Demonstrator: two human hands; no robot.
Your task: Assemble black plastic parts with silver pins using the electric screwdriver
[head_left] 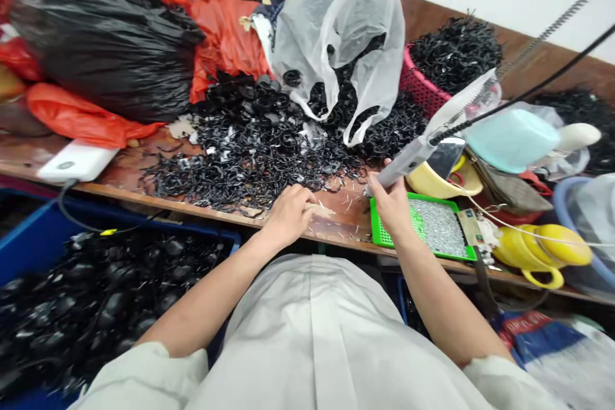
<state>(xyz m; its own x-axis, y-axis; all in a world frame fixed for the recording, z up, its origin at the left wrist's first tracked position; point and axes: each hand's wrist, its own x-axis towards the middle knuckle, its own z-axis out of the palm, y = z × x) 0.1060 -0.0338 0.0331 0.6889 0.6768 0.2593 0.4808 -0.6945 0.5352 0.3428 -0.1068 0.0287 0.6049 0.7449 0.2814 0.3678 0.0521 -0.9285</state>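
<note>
My right hand point(391, 202) is wrapped around a grey electric screwdriver point(406, 160), which tilts up to the right and hangs from a coiled spring and a black cable. Its tip points down at the bench. My left hand point(289, 213) rests on the bench edge by a pile of small black plastic pieces point(240, 163). Its fingers are bent and close together, and whatever lies under the fingertips is hidden. Beside my right wrist sits a green basket point(382, 234) with many small silver screws point(437, 227).
A white plastic bag point(355, 13) and a pink basket point(419, 83) of black strips stand behind the pile. At left are a black bag point(110, 45), a white power bank point(79, 160) and a blue bin point(24, 240) of black parts. A yellow cup point(528, 253) lies at right.
</note>
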